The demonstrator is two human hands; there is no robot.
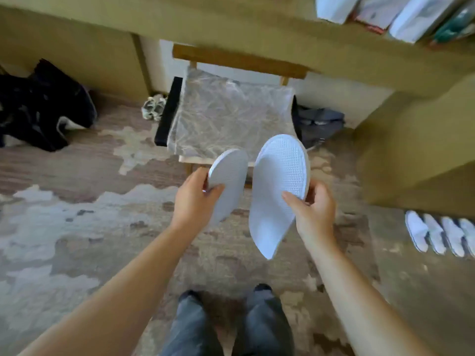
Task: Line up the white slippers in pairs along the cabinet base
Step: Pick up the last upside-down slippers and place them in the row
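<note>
Holding one white slipper in my left hand (196,195) and its mate (276,191) in my right hand (314,211), I should set them, toes matched, beside the row of slippers (440,236) at the cabinet base (411,160).

There are no words, numbers or signs to read here. The white packs (401,14) on the shelf at the top right corner have some marks on them, but they are too blurry to make out. The slippers (279,186) have no label that shows.
</note>
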